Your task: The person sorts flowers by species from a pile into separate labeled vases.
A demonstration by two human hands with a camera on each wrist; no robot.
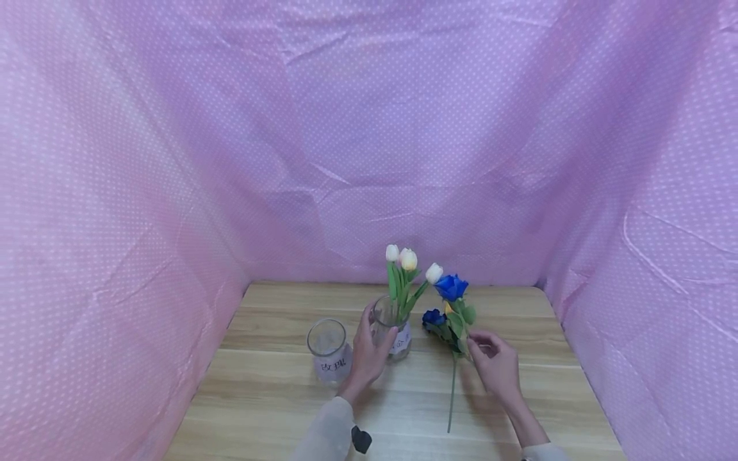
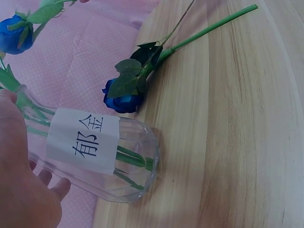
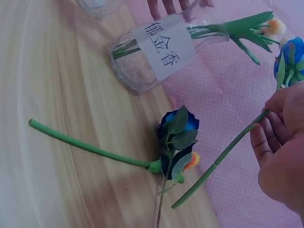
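Note:
My left hand (image 1: 369, 354) grips the side of a clear glass vase (image 2: 135, 190) with a white paper label. Several white and pale-pink tulips (image 1: 408, 259) stand in it, their green stems showing through the glass. On the right, my right hand (image 1: 497, 366) pinches the green stem (image 3: 216, 161) of a blue rose (image 1: 451, 287), raised above the table with its bloom near the rightmost tulip. Below it a second blue rose (image 3: 178, 124) lies on the table, overlapping an orange-yellow flower (image 3: 192, 160) that its leaves mostly hide.
A second clear glass vase (image 1: 327, 339) with a paper label stands left of my left hand, no flowers in it. The wood-grain table (image 1: 259, 378) is enclosed at the back and sides by pink dotted cloth (image 1: 369, 160).

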